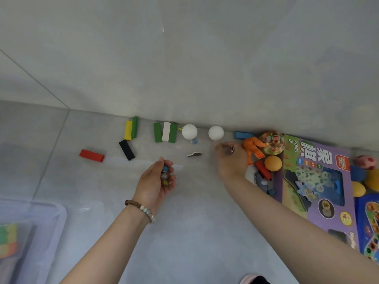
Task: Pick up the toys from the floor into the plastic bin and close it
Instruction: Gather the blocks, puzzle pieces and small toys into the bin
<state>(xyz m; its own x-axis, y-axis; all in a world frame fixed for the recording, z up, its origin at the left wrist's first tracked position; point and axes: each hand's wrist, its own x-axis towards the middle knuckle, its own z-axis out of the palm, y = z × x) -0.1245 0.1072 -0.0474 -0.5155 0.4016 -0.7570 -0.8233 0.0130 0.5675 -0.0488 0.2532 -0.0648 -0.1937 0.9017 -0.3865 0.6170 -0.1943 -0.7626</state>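
Note:
My left hand (156, 181), palm up with a bead bracelet at the wrist, cups several small marbles (165, 173). My right hand (230, 158) hovers by the wall, fingers pinched on a small dark marble (231, 150). Two white balls (189, 131) (216, 132) rest against the wall, a small blue marble (194, 141) below the left one. Coloured blocks lie on the floor: red (91, 155), black (127, 150), yellow and green (131, 130), a green-white group (165, 132), blue (243, 135). The clear plastic bin (51, 212) stands at the lower left, holding blocks.
An orange figure (253, 149), a patterned ball (271, 142) and an orange ball (273, 163) sit right of my right hand. A purple game box (320, 177) lies at the right, with more balls and a blue board beyond. A grey paper scrap (194, 154) lies between my hands.

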